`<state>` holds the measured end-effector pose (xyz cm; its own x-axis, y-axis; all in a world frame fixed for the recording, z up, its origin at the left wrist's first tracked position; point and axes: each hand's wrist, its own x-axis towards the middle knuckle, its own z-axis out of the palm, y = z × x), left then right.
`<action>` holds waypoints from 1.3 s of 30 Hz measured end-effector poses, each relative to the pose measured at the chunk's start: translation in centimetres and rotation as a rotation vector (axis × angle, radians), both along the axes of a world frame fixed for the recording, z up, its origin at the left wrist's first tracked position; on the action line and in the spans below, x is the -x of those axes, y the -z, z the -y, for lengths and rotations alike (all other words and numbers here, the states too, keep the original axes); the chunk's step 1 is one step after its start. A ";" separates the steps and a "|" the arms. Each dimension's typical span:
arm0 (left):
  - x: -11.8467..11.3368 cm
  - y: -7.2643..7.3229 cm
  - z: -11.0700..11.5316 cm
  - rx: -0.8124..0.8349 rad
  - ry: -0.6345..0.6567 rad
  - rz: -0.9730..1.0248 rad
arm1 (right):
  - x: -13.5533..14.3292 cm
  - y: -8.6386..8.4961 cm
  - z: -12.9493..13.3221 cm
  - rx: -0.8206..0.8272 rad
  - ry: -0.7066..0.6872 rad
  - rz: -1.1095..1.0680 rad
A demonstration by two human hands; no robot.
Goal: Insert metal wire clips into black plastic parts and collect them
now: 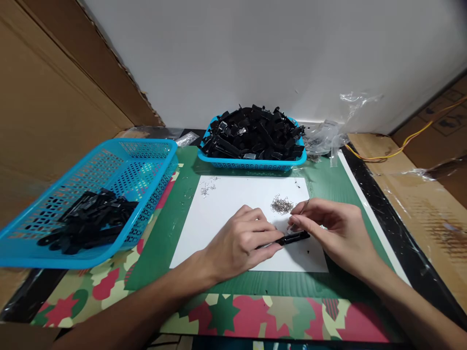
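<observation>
Left grip [244, 238] closed on its near end, the black part [296, 237] is being held over white paper [211, 218], ideally without wobble, while an unclear thin item [305, 206] is being pinched by the right grip [337, 231].

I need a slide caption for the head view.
Left hand holding a black part over white paper, right hand beside it, near small wiry pieces.

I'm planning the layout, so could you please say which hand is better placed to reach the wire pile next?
Likely the right hand: it's closer to the wire pile, while the left hand holds the black part.
</observation>
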<state>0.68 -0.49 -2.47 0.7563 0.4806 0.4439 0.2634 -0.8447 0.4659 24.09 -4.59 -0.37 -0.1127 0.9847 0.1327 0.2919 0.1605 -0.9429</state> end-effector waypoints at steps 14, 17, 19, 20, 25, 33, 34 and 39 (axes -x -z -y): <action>-0.1 0.1 0.1 -0.042 -0.004 -0.057 | 1.2 -0.3 0.5 -0.023 0.003 0.092; -0.1 0.0 0.2 -0.036 -0.007 -0.077 | 1.4 -0.5 0.9 -0.157 0.012 0.220; -0.1 0.1 0.2 -0.026 -0.005 -0.091 | 1.5 -0.4 1.2 -0.245 0.033 0.284; -0.2 0.1 0.2 -0.020 -0.004 -0.099 | 1.5 -0.3 1.3 -0.276 0.048 0.306; -0.2 -0.1 0.1 0.010 0.002 -0.103 | 1.7 0.5 1.8 -0.374 0.089 0.361; 0.0 -0.1 0.1 0.099 -0.022 0.032 | 1.6 0.4 1.6 -0.366 0.157 0.231; 0.1 0.0 0.1 0.111 -0.044 0.066 | 1.2 0.3 1.2 -0.347 0.223 0.165; 0.3 -0.1 0.0 0.080 -0.101 0.189 | -1.1 -0.4 -0.8 -0.285 0.536 -0.162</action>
<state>0.39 -0.46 -2.37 0.6096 0.5893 0.5301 0.2468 -0.7766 0.5796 25.18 -3.81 0.00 0.4304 0.8222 0.3726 0.2584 0.2833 -0.9236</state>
